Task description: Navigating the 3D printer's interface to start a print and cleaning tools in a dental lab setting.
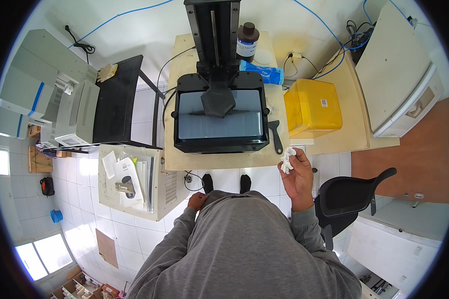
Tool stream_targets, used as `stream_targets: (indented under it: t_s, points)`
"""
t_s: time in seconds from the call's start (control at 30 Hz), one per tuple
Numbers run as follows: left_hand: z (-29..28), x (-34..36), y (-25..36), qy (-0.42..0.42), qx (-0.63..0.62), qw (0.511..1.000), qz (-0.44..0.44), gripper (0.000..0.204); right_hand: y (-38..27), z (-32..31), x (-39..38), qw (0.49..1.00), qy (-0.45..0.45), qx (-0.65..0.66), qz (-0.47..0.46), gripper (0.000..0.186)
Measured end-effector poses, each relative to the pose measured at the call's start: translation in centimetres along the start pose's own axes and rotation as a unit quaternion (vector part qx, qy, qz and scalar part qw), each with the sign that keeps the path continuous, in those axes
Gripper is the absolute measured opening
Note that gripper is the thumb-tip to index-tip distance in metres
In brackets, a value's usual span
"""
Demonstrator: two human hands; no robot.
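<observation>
Right hand pinched a crumpled white tissue, raised just off the bench's near right corner, beside the black scraper. Left hand hung loosely curled, empty. Resin printer uncovered; yellow cover set aside; wiping apparently unfinished.

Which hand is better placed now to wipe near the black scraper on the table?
The right hand. It already holds the crumpled white tissue and is raised close to the black scraper. The left hand is empty, low beside the body.
</observation>
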State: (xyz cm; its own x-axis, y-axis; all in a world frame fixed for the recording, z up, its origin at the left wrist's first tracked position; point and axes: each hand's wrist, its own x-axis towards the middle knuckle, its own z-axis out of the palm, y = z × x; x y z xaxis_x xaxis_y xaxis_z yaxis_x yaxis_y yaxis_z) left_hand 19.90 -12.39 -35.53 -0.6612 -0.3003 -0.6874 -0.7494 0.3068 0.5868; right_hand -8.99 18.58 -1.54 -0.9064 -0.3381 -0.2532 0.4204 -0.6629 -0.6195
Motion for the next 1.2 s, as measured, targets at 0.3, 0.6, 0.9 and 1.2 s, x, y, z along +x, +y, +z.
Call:
stream_targets:
  t_s: [0.3,0.6,0.9,1.2]
  points:
    - [-0.1,-0.1,0.0,-0.004,0.006,1.0,0.004,0.038,0.0,0.1,-0.1,1.0,0.019,-0.012,-0.006,0.021]
    - [0.2,0.4,-0.5,0.002,0.011,1.0,0.003,0.039,0.1,-0.7,0.4,0.998,0.037,-0.044,-0.037,0.02]
    - [-1.0,-0.3,1.7,0.006,0.025,1.0,0.005,0.041,0.7,-5.1,8.0,0.975,0.117,-0.17,-0.083,0.018]
    - [-0.9,-1.3,3.8,0.029,0.007,1.0,0.004,0.035,0.9,-3.7,19.1,0.725,0.036,-0.608,-0.322,0.009]
